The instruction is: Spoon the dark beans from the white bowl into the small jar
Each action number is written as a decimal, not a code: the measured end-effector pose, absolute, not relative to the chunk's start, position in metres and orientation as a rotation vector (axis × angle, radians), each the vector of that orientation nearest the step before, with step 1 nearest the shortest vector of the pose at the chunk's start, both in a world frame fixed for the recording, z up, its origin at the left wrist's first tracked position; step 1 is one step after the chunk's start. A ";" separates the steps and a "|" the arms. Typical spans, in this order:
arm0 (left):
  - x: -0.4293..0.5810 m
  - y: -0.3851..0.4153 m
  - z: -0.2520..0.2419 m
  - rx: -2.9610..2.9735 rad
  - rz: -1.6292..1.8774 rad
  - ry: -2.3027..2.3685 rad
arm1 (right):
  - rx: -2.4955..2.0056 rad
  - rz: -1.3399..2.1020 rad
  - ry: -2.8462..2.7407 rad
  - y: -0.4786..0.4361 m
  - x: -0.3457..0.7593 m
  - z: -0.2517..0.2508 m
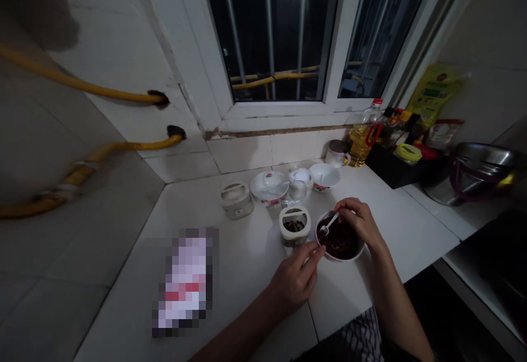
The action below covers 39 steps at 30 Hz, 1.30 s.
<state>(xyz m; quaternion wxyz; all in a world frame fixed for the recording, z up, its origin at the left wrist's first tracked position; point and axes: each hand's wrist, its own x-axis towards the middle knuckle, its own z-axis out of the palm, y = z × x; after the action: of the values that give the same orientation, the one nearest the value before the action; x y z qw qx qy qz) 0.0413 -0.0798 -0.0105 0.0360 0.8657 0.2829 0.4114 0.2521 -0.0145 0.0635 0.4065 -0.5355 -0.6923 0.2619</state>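
A white bowl [359, 254] full of a dark mixture sits on the white tiled counter [230, 263]. My left hand [294, 279] is closed, its thumb and fingers touching the bowl's near-left rim. Over the bowl, my right hand [359, 220] pinches a small white spoon [328, 226] whose tip rests in the dark mixture. Just left of the bowl stands an open white canister [295, 226] with dark contents.
Behind stand a lidded white canister [236, 199], a lidded bowl [269, 185], a glass jar [300, 183] and another bowl [325, 176]. An oil bottle [363, 137], a black rack of condiments [401, 156] and a steel pot [477, 171] line the right. Yellow hoses [94, 159] run along the left wall.
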 end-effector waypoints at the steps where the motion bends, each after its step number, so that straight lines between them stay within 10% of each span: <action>1: 0.041 -0.080 -0.011 2.660 1.266 0.868 | -1.361 0.719 -1.678 -0.014 0.252 0.063; 39: 0.046 -0.086 -0.016 2.789 1.248 0.932 | -1.194 0.579 -1.506 -0.017 0.259 0.057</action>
<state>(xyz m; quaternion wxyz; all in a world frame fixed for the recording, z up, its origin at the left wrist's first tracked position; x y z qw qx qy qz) 0.0462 -0.0861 -0.0157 -0.0265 0.8728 0.2918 0.3905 0.2589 -0.0170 0.0569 0.5373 -0.5018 -0.6327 0.2433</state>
